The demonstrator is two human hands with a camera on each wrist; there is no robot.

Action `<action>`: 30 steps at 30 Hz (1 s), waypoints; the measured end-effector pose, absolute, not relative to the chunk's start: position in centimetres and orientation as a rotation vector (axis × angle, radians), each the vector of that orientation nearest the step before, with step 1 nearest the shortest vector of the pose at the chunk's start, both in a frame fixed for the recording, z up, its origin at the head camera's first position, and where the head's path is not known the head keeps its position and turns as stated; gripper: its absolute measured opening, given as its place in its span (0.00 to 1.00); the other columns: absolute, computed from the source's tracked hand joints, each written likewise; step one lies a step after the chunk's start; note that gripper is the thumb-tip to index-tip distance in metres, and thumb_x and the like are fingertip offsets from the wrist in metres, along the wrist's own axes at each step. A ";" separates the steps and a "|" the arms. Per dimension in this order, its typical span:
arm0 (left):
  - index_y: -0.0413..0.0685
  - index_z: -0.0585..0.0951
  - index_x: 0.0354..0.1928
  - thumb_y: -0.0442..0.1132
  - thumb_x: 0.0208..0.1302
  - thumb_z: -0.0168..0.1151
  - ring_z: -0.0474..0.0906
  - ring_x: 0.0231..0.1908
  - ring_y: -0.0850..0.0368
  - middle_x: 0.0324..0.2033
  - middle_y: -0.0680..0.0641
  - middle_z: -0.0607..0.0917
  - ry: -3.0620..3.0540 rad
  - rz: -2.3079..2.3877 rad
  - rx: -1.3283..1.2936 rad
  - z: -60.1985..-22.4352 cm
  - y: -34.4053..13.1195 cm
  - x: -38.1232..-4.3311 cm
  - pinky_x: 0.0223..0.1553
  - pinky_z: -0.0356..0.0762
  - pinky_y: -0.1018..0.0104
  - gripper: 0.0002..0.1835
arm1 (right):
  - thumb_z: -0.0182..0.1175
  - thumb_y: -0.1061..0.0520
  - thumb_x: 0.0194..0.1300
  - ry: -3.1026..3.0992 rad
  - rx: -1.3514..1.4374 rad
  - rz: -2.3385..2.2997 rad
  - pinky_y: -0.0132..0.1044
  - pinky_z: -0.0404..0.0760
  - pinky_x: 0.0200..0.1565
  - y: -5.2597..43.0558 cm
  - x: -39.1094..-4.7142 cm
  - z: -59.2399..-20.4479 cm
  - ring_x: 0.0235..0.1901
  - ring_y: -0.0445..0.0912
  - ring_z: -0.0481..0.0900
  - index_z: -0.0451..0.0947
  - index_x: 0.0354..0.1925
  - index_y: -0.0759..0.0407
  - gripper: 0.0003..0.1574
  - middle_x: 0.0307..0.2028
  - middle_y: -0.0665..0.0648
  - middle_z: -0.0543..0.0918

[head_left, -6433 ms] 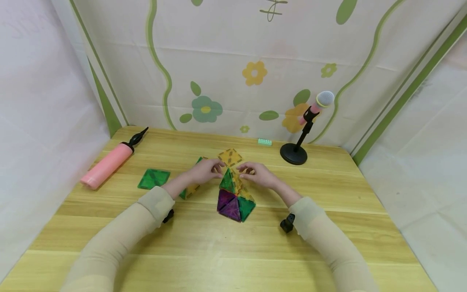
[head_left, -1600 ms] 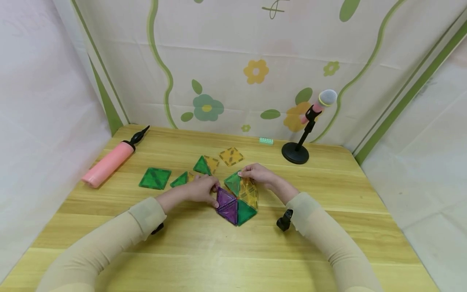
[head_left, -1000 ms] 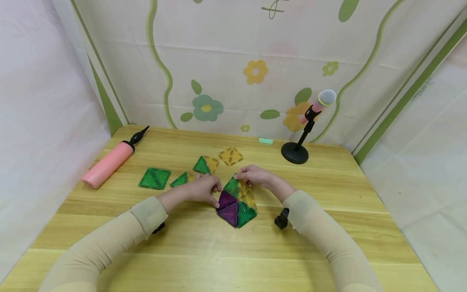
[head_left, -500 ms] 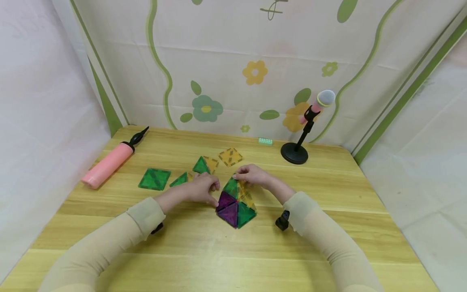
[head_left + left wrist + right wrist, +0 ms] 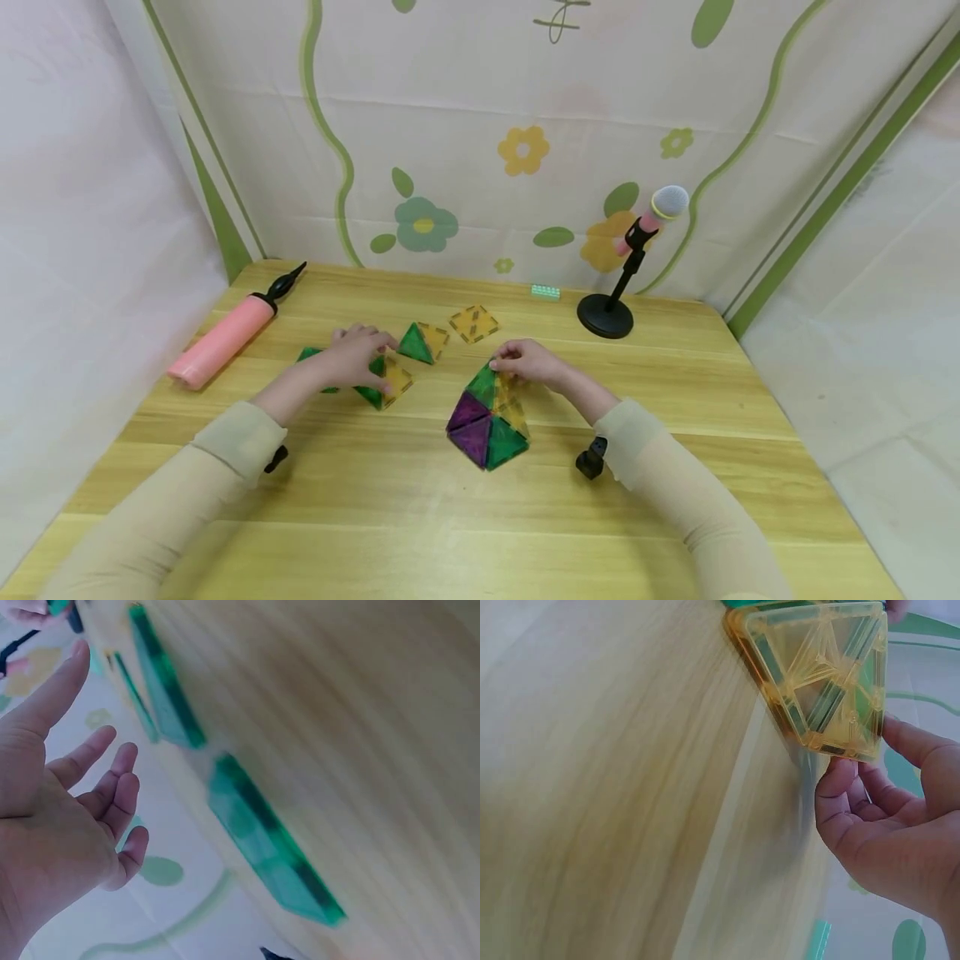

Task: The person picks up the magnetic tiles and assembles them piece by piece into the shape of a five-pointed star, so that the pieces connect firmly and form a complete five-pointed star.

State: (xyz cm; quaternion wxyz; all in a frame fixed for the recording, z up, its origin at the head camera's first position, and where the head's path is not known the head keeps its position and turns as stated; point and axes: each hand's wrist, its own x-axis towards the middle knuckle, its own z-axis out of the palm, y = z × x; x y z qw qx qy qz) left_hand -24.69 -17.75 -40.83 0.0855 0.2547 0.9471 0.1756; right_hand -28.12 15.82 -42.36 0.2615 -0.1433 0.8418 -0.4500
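Note:
Triangular magnetic tiles form a raised fan: two purple tiles [image 5: 472,429], a lower green tile [image 5: 506,443], an upper green tile [image 5: 482,386] and orange tiles [image 5: 825,682]. My right hand [image 5: 528,362] pinches the fan's upper edge between thumb and fingers, tilting it off the table. With fingers spread, my left hand [image 5: 351,358] hovers over a flat pair, a green triangle [image 5: 371,397] and an orange triangle [image 5: 397,381]. The left wrist view shows nothing held in that palm. Beneath the hand, a green diamond of tiles [image 5: 308,354] is partly hidden.
Farther back lie another green triangle [image 5: 414,343] joined to an orange one and an orange diamond [image 5: 474,323]. A pink pump [image 5: 225,340] is at the left, a microphone on a stand [image 5: 606,315] at back right, and a mint toy brick [image 5: 545,292] by the curtain.
My left hand has left the purple tiles and moved left over the green and orange pair. The right hand keeps its pinch on the fan, which has shifted very slightly right.

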 end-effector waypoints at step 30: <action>0.41 0.69 0.63 0.61 0.43 0.73 0.62 0.54 0.41 0.57 0.38 0.71 2.775 0.506 0.654 -42.5 -19.1 -24.9 0.48 0.58 0.46 0.48 | 0.52 0.57 0.71 2.060 -0.053 -1.528 0.37 0.83 0.34 20.0 -25.5 -42.9 0.24 0.43 0.73 0.65 0.51 0.71 0.18 0.28 0.57 0.68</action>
